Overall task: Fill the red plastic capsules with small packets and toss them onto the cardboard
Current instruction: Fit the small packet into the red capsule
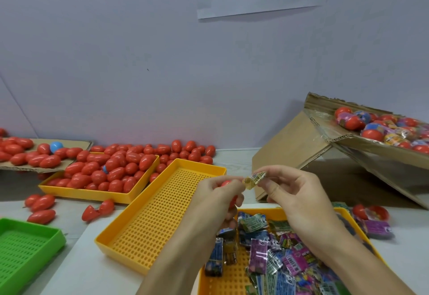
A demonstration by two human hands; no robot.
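Note:
My left hand (219, 198) grips a red capsule (226, 183), most of it hidden by the fingers. My right hand (292, 193) pinches a small rolled packet (254, 179) and holds it against the capsule's top, just above the yellow tray of packets (262, 213). Several loose colourful packets (276, 255) lie in that tray. Many empty red capsules (109, 171) fill a yellow tray at the left and spill along the wall. A tilted cardboard sheet (352, 140) at the right carries several filled capsules (371, 132).
An empty perforated yellow tray (162, 213) lies in the middle. A green tray (25, 248) sits at the lower left. An open red capsule (98, 211) and others lie loose on the table. A flat cardboard piece (79, 144) with capsules is at the far left.

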